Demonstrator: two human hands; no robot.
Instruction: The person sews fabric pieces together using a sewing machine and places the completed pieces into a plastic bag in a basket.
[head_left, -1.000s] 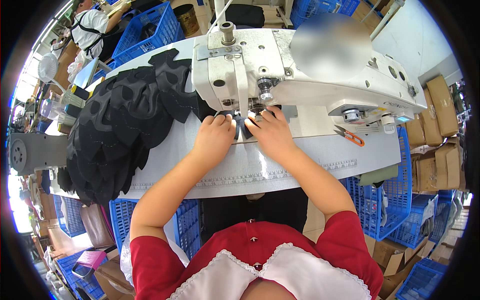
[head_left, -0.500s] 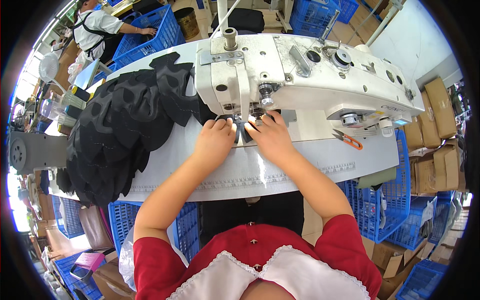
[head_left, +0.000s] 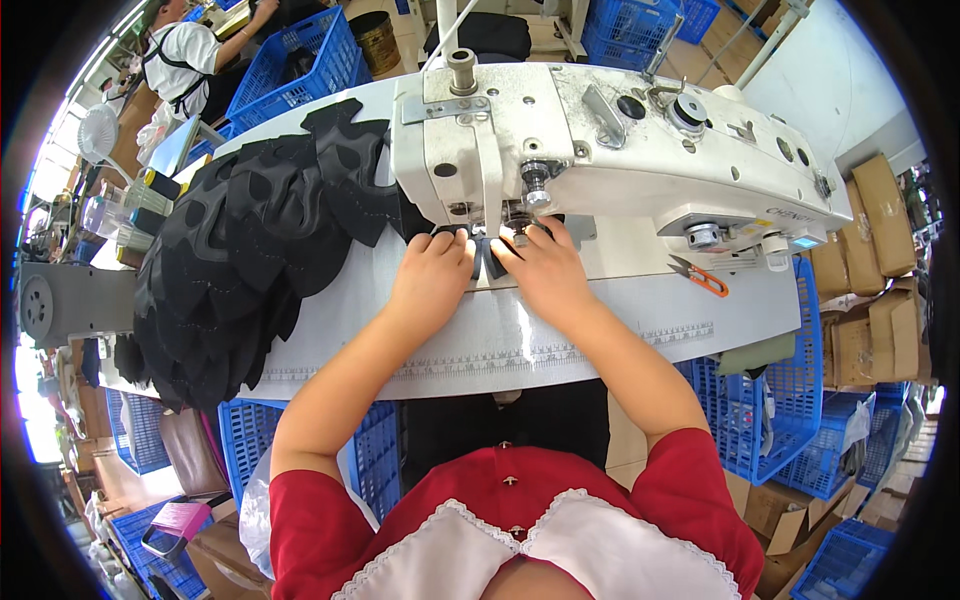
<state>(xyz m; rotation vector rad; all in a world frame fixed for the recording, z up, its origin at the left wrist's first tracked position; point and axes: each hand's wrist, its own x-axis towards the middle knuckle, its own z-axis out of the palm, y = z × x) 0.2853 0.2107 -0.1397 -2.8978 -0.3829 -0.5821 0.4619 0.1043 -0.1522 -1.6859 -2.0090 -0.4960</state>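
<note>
Both my hands are at the needle end of a white sewing machine (head_left: 640, 130). My left hand (head_left: 432, 272), fingers bent and close together, grips a black fabric piece (head_left: 487, 264) left of the presser foot. To the right of the foot, my right hand (head_left: 548, 268) holds the same piece, its fingers curled over the cloth. Much of the fabric is hidden under my fingers and the machine head. A heap of cut black fabric pieces (head_left: 230, 250) with pale stitch lines covers the left of the table and reaches up to the machine.
Orange-handled thread snips (head_left: 705, 278) lie right of my right hand on the pale table (head_left: 600, 345), which has a printed ruler strip. Blue crates (head_left: 755, 410) stand below the right edge and behind the table. Another person (head_left: 185, 50) works at the far left. Cardboard boxes (head_left: 880, 330) are stacked right.
My hands stay almost in place at the needle, still on the black fabric. The other person's arm has lifted out of the blue crate and away upward.
</note>
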